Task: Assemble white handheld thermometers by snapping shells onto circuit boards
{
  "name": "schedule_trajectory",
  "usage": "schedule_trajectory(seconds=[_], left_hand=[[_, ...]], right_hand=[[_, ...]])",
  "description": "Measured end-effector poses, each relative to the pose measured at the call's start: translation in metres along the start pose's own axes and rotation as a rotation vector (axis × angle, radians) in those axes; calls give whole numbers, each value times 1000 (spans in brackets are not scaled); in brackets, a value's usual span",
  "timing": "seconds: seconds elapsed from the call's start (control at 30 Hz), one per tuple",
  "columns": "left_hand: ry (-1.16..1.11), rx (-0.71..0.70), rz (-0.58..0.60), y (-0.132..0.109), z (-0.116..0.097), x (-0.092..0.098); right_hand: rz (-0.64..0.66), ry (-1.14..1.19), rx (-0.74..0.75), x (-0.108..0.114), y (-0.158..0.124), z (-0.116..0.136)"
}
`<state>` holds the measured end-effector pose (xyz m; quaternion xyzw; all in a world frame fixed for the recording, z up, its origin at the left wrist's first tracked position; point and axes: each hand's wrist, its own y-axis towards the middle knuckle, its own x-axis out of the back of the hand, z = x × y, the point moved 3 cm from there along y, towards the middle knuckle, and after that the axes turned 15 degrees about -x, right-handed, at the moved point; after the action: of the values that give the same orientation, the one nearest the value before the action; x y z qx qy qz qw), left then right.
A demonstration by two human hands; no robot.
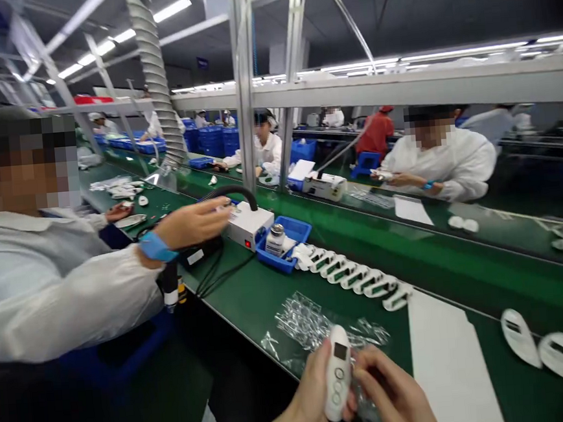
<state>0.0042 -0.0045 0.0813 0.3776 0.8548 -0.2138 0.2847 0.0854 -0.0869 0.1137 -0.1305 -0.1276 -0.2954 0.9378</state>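
Note:
My left hand [309, 394] is closed around a small white handheld device [337, 374] with a little screen and round buttons, held upright near the front edge of the green bench. My right hand [392, 391] sits right beside it with fingers curled toward the device's side; whether it holds anything is hidden. Just beyond the hands lies a heap of clear plastic bags [304, 322]. A row of several white device shells [352, 274] lies on the bench further out.
A co-worker in white on my left reaches a hand [192, 224] with a blue wrist strap toward a white box [249, 222]. A blue tray [286, 240] holds a bottle. A white sheet [449, 354] and two white shells [540, 345] lie at right. Other people work across the conveyor.

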Motion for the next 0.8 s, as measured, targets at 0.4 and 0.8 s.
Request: schedule_trajectory(seconds=[0.4,0.8], left_hand=[[40,52,-53,-12,7,13],[46,72,-64,-13,11,16]], right_hand=[[20,-166,-7,-19,14,2],[11,-132,-12,-21,16,-6]])
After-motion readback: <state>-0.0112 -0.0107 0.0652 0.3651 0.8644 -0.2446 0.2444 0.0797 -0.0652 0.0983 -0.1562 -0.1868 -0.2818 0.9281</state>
